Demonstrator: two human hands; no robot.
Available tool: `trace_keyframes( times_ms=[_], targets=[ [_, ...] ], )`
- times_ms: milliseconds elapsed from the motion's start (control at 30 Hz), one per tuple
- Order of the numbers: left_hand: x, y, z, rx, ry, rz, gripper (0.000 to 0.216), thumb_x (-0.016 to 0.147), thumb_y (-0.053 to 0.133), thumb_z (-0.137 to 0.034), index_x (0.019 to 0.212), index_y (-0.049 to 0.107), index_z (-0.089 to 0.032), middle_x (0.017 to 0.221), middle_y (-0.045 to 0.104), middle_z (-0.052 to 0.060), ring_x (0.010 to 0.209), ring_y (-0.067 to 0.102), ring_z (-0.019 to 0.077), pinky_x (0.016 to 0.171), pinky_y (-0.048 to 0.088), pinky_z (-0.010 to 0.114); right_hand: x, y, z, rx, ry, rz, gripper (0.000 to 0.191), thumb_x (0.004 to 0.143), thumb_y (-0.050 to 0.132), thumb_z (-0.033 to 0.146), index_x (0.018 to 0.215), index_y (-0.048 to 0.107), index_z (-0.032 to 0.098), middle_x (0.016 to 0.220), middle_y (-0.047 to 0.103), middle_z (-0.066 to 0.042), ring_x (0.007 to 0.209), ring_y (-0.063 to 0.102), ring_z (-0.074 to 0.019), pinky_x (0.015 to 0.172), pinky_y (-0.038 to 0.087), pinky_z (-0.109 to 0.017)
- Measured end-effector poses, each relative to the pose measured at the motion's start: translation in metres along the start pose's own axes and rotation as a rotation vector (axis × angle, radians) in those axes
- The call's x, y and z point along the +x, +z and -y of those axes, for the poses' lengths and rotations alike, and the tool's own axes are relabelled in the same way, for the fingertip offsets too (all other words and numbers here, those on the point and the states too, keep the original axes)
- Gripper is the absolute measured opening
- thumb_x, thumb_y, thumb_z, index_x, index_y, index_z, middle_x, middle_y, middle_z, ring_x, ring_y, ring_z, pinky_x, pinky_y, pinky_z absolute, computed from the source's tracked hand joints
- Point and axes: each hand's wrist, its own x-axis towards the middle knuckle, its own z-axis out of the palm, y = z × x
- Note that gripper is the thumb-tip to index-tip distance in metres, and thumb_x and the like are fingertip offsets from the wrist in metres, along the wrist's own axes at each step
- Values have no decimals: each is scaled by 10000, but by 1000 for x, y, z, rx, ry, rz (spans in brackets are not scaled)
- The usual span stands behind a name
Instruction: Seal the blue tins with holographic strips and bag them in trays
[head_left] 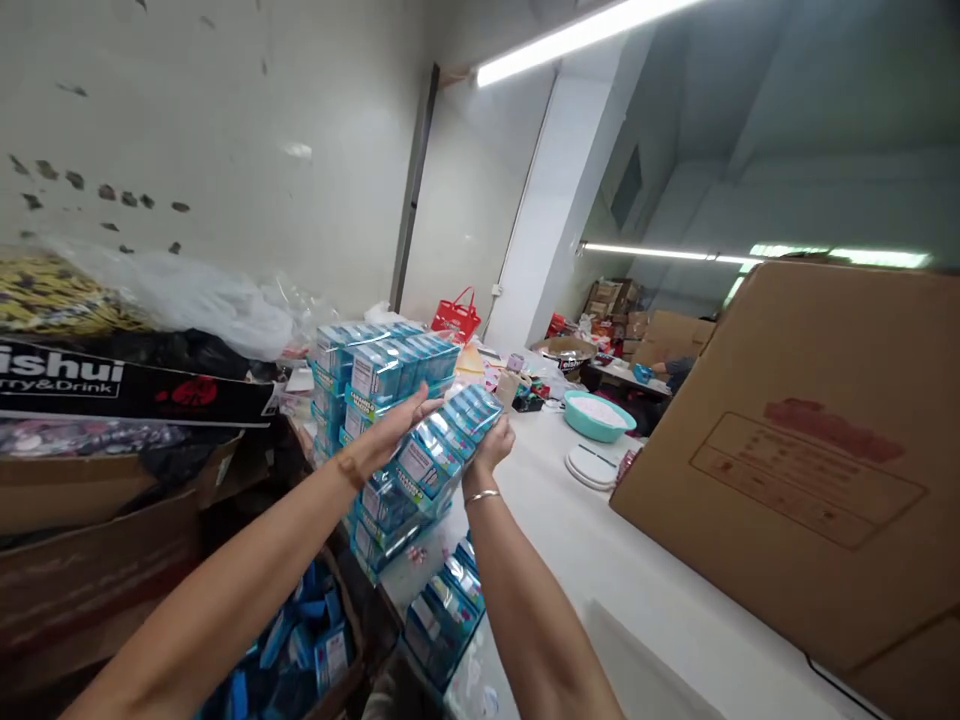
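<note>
Between my two hands is a clear-wrapped pack of blue boxes [442,445], tilted above the white table. My left hand [401,420] grips its left side, and my right hand [491,450] holds the right end. Just behind and to the left rises a stack of similar blue packs [375,375], several layers high. Lower down, near my right forearm, another wrapped blue pack [446,610] lies at the table's near edge. Some of my fingers are hidden behind the pack I hold.
A large cardboard carton [810,450] stands at the right on the white table [555,520]. A turquoise basin [600,415] and white round lids [591,466] sit farther back. Loose blue boxes [300,640] fill a carton below left. A co-worker's arm [664,370] shows in the distance.
</note>
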Motion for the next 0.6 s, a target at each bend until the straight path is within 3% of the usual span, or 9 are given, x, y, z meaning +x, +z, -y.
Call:
trace_keyframes(
  times_ms=[100,167,200,233,300,433,533,600],
  targets=[
    [-37,-6,23,247,421,-299,541,968,423,-590,1194,712,-193,1336,666,87,1362,492,301,1197,312,462,-5,16,-32,-39,48,-57,405,971,511,533,961,639,149,918,676,-43,816,643,-176,781,516,-354],
    [-69,1,49,400,718,-450,532,991,429,-495,1407,552,-187,1505,512,77,1443,380,305,1244,222,490,-5,19,-47,-65,70,-79,371,977,519,502,948,628,148,929,673,-42,843,646,-179,809,517,-363],
    [-82,7,64,430,840,-587,558,985,445,-477,1484,450,-228,1567,425,54,1477,317,295,1257,206,475,-4,19,-52,-77,78,-86,367,985,500,492,948,624,149,942,675,-50,864,646,-185,823,515,-365],
    [-91,12,79,437,904,-694,629,973,460,-483,1547,321,-267,1621,321,28,1511,236,284,1273,168,462,-3,20,-56,-91,84,-93,366,992,476,484,951,619,149,958,677,-61,886,644,-192,837,511,-368],
    [-94,21,107,468,875,-794,760,964,462,-495,1598,106,-276,1681,115,4,1546,80,278,1288,72,456,-4,22,-59,-119,98,-109,360,1004,434,468,972,607,154,1000,675,-81,929,637,-203,871,499,-377],
    [-63,18,138,637,689,-747,869,986,446,-438,1586,-134,-196,1668,-196,51,1532,-135,312,1261,-46,525,-15,32,-56,-151,117,-142,317,1005,389,417,1054,572,163,1127,637,-138,1045,599,-237,958,458,-421],
    [-51,11,135,701,656,-742,913,973,486,-421,1581,-136,-144,1655,-226,99,1519,-190,315,1242,-97,539,-19,35,-46,-146,106,-117,348,994,342,400,1131,538,146,1171,611,-192,1082,575,-259,983,443,-431],
    [-63,13,133,673,678,-754,940,948,520,-437,1586,-97,-129,1671,-157,122,1534,-119,319,1257,-54,525,-15,25,-36,-144,77,-77,394,985,352,425,1214,499,140,1185,606,-184,1087,576,-251,965,460,-417]
  ],
)
